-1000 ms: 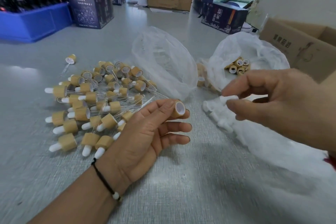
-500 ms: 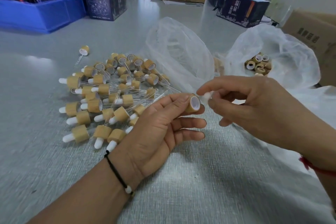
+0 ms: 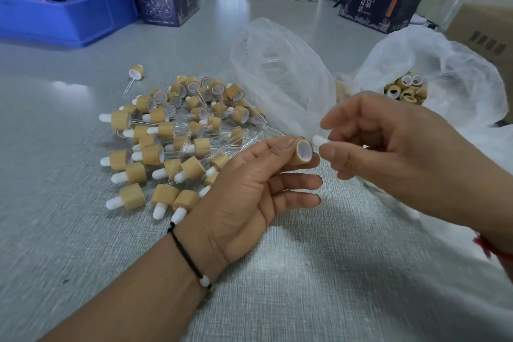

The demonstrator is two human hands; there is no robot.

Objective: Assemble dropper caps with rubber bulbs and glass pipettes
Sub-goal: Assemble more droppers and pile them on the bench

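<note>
Finished droppers (image 3: 177, 144) lie left of two bags (image 3: 280, 75).

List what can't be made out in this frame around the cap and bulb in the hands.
- Rubber bulb, head view: only its tip shows; the right hand fingers hide the rest.
- Bamboo cap: the far end, with any hole, is covered by the left hand grip.
- Glass pipettes inside the plastic bag: faint behind film, uncountable.
- Loose caps in second bag: partly hidden by bag folds.
</note>
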